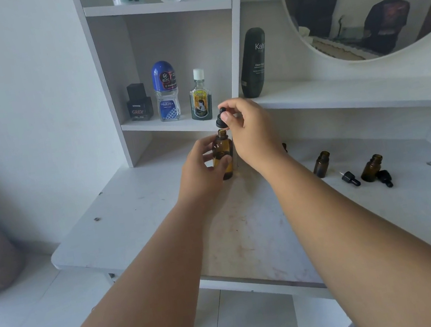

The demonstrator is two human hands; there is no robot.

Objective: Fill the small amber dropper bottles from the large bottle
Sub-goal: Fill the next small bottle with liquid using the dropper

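— Judging from this, how far along is the filling?
— Early, I'd say. The left hand (201,171) grips the large bottle (224,144), which stands open-necked on the surface (131,211) at centre frame. The right hand (251,128) pinches its black dropper cap (219,122) just above that neck.
— And the small ones?
— At the right of the frame, the left small bottle (322,164) and the right small bottle (371,168) stand uncapped, well apart from the large one. Their loose droppers (351,179) lie beside them. I cannot tell whether either holds liquid.
— What's left?
— Probably nearly everything: filling each one, then recapping.
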